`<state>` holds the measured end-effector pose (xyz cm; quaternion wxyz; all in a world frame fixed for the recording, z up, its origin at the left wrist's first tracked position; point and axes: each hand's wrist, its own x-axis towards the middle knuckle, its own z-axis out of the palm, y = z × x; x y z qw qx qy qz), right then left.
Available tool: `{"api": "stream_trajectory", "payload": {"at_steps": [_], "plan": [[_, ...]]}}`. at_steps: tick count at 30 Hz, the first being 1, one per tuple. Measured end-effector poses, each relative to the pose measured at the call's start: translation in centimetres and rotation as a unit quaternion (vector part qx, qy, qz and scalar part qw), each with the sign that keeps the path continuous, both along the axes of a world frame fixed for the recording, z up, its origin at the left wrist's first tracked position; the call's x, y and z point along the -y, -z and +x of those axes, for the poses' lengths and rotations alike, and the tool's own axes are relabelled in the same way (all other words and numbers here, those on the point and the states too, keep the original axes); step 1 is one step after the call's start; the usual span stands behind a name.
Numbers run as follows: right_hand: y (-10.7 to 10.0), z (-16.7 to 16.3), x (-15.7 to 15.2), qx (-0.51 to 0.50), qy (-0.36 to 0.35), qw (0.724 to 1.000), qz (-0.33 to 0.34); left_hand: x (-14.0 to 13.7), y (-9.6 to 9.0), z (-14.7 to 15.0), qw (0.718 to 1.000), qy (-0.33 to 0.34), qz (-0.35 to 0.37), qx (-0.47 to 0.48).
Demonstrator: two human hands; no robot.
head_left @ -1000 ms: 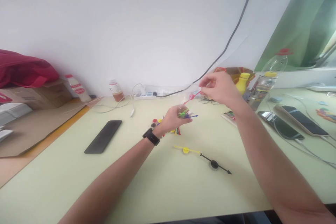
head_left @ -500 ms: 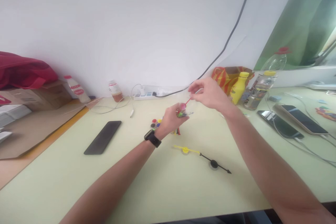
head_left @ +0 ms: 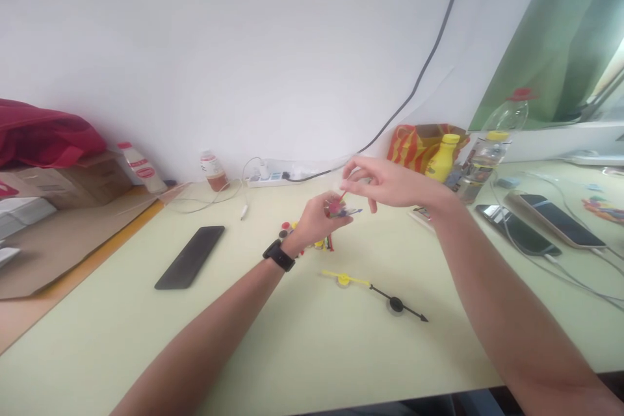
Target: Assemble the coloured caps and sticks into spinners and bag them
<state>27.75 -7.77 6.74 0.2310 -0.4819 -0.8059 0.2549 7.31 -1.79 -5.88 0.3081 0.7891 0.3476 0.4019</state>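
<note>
My left hand (head_left: 319,220), wearing a black watch, is closed around a small bunch of plastic spinner pieces, with a pink one (head_left: 334,207) and a blue arrow tip (head_left: 359,211) showing. Above it, the thumb and forefinger of my right hand (head_left: 373,181) pinch the end of a thin red arrow (head_left: 342,195) that runs down to the pink piece. Nearer me on the table lie a yellow spinner arrow (head_left: 344,280) and a black spinner arrow (head_left: 396,304), their ends nearly meeting. Small coloured round pieces (head_left: 285,227) are partly hidden behind my left wrist.
A black phone (head_left: 190,257) lies to the left. Two more phones, one a dark phone (head_left: 517,229), are at the right among cables. Along the wall stand a power strip (head_left: 268,178), a tea bottle (head_left: 214,172), a yellow bottle (head_left: 442,159) and a striped bag (head_left: 404,143).
My right hand has moved slightly down and left, closer to my left hand, and less of the red arrow shows. My left hand stays almost in place.
</note>
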Motion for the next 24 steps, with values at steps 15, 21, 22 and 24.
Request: {"api": "stream_trajectory", "payload": {"at_steps": [15, 21, 22, 24], "plan": [[0.8, -0.4, -0.3, 0.048, 0.024, 0.999, -0.006, -0.3, -0.2, -0.4, 0.998, 0.055, -0.034, 0.011], [0.9, -1.3, 0.1, 0.029, 0.003, 0.987, 0.159, -2.5, -0.7, -2.3, 0.995, 0.007, -0.084, 0.062], [1.1, -1.7, 0.2, 0.043, -0.031, 0.988, 0.148, -2.7, -0.8, -2.6, 0.993, 0.002, -0.092, 0.073], [1.4, -2.7, 0.4, 0.035, -0.063, 0.984, 0.162, -3.1, -0.8, -3.2, 0.989, 0.005, -0.112, 0.093]]}}
